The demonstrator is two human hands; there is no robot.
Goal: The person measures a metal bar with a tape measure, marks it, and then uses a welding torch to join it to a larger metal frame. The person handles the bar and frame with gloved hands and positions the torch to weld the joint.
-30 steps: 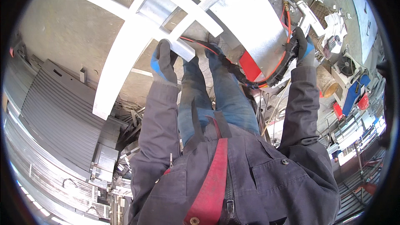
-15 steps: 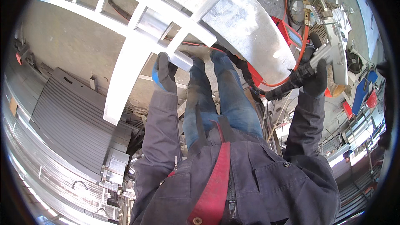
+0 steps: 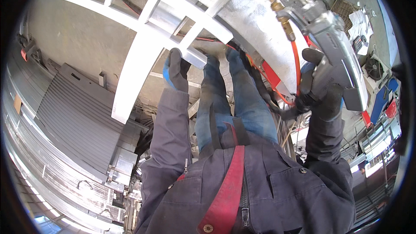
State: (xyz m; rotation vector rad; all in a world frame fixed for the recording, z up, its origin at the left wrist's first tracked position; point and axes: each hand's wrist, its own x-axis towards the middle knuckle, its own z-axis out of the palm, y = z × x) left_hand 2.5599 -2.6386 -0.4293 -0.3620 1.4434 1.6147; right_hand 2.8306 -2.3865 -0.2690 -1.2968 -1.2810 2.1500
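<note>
My left hand (image 3: 177,69), in a dark glove with blue on it, is closed at the end of a short metal tube (image 3: 195,57). This tube belongs to a large pale metal frame (image 3: 135,67) with curved rails and crossbars. My gloved right hand (image 3: 323,86) grips a grey metal hand tool (image 3: 336,45), long-bodied, its exact kind unclear. Beside the tool's body hangs a brass hose fitting (image 3: 281,16) joined to an orange hose (image 3: 297,63). Part of the tool is blurred, and my fingers hide its handle.
Behind the tool lies a broad metal sheet (image 3: 253,17). A red object (image 3: 271,76) and a black cable (image 3: 264,89) are near my legs. Ribbed grey panels (image 3: 80,104) cover the left side. A fan unit (image 3: 373,67) and papers (image 3: 359,26) lie at the right.
The grey tool in my right hand has swung closer and turned, with its brass fitting moving left. My left hand stays on the frame's tube.
</note>
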